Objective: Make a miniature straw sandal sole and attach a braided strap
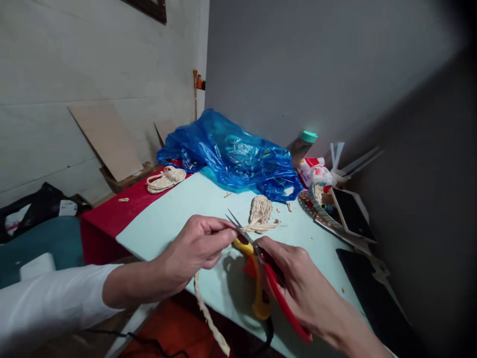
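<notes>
My left hand (199, 246) pinches a pale braided straw cord (210, 320), whose tail hangs below the table edge. My right hand (303, 281) grips red-handled scissors (285, 306). Their blades are spread and sit right at my left fingertips, by the cord's end. Under the scissors is a yellow tool with a black cable, apparently a glue gun (261, 306); its far part is hidden. Just beyond my hands a woven straw sole (261, 206) lies on the pale green tabletop (164, 226), with loose straw strands at its near end.
A woven straw slipper (167, 179) sits on the red cloth (100, 216) at back left. A crumpled blue plastic bag (227, 149) covers the back. On the right are a basket (322, 211), a tablet (352, 214) and a black flat object (372, 288). Straw scraps lie about.
</notes>
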`<state>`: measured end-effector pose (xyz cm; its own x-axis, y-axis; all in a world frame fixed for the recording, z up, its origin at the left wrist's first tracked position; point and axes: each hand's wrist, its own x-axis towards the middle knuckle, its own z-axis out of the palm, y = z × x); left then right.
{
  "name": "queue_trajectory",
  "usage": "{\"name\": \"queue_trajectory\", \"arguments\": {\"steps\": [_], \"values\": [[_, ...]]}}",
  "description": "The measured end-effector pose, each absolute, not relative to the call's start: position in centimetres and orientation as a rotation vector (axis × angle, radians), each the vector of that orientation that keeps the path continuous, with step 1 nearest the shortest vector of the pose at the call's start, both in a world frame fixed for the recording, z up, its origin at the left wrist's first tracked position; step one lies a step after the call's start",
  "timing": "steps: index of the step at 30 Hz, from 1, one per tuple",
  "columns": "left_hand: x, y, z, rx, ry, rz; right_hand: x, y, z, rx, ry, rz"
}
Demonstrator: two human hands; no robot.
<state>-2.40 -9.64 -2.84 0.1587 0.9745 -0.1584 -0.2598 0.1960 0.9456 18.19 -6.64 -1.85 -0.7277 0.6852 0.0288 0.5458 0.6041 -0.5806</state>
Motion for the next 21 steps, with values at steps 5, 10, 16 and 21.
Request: {"name": "queue_trajectory", "arguments": {"steps": [5, 10, 16, 21], "values": [[-4.2, -12.7, -3.5, 0.851, 1.101, 1.088, 16.4, -7.9, -1.6, -0.933, -2.756, 0.764], [-5.1, -14.4, -3.9, 0.77, 1.08, 1.095, 15.3, -8.5, -1.6, -0.877, -2.84, 0.691], [-5.7, -14.5, -5.3, 0.67, 1.082, 1.108, 14.1, -8.2, -1.8, -0.928, -2.945, 0.649], [-6.2, -14.6, -5.6, 0.643, 1.099, 1.166, 13.3, -7.8, -1.9, -0.965, -2.974, 0.631]]}}
